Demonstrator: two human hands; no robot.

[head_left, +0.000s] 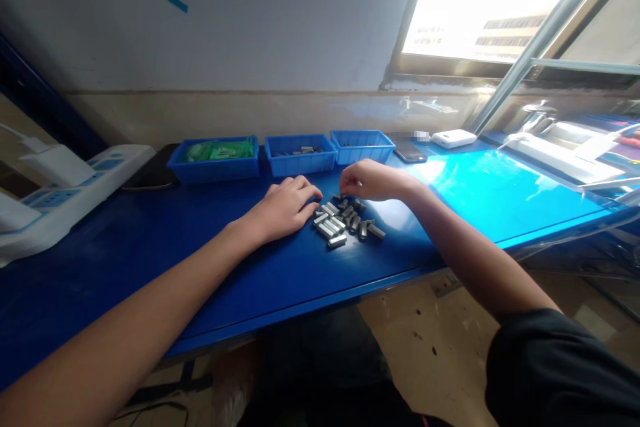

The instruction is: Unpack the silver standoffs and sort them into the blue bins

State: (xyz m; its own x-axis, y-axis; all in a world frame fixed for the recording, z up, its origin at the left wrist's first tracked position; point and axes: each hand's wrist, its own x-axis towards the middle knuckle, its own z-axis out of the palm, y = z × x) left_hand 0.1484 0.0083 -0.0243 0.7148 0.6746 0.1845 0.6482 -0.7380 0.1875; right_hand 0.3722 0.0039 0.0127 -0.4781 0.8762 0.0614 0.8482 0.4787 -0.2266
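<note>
A heap of several small grey metal blocks [345, 221] lies on the blue worktop [280, 267]. My left hand [285, 205] rests palm down just left of the heap, fingers curled, their tips touching the nearest blocks. My right hand [367, 180] hovers over the heap's far edge with its fingers pinched together; whether a block is between them is hidden.
Three blue bins stand along the wall: one with green bags [215, 159], one with a few metal pieces [300, 153], one that looks bare [361, 145]. A phone [409, 151], a white power bank [453, 139] and a white power strip [65, 190] lie nearby.
</note>
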